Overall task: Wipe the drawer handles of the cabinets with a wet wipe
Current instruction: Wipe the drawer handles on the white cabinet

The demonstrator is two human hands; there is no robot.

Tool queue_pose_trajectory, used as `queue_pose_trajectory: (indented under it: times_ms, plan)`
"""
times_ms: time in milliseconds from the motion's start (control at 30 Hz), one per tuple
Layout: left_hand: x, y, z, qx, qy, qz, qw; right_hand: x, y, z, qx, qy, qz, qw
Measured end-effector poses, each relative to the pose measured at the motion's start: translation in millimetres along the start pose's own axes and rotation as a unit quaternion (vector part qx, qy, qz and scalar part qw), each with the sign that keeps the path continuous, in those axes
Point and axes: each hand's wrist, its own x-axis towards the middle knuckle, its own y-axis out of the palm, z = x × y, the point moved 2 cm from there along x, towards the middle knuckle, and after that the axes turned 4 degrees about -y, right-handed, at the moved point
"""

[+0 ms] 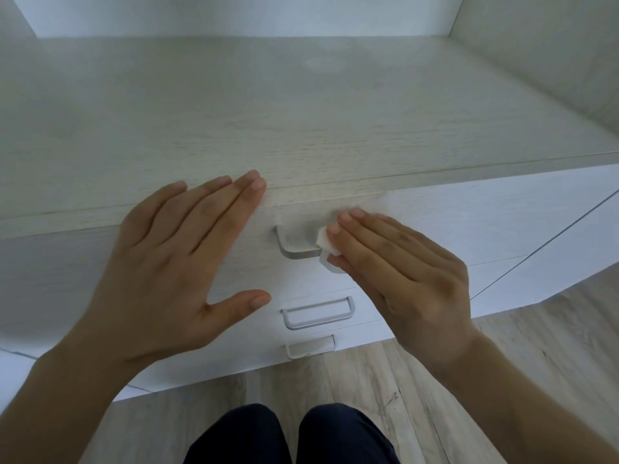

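Right hand point(402, 279): fingers pinch a small folded white wet wipe point(326, 244) round the right end of the top silver U-shaped drawer handle point(294, 251), whose long axis runs left–right. Left hand point(167, 272): fingers straight, spread, holding nothing, fingertips at the near edge of the pale wood-grain counter point(301, 128).
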Motion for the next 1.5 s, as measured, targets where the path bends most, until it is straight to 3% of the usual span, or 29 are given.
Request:
queue_pose_trajectory:
  times_ms: [233, 467, 800, 1100, 1333, 1500]
  plan:
    - [-1, 2, 1, -0.001, -0.003, 0.004, 1.000, 5, 2, 5, 0.050, 0.067, 0.018, 0.996]
    - [0, 3, 0, 0.002, -0.001, -0.008, 1.000, 11, 19, 19, 0.064, 0.127, -0.025, 0.990]
    - [0, 2, 0, 0.002, 0.000, -0.004, 1.000, 7, 26, 19, 0.029, -0.009, -0.047, 0.998]
    - [0, 3, 0, 0.002, -0.008, 0.006, 1.000, 13, 28, 29, 0.049, 0.152, -0.078, 0.984]
    - [-1, 2, 0, -0.007, -0.003, 0.004, 1.000, 1, 20, 27, 0.046, 0.109, -0.062, 0.991]
    - [-1, 1, 1, -0.014, -0.003, 0.010, 1.000, -6, 10, 19, 0.072, 0.144, -0.003, 0.987]
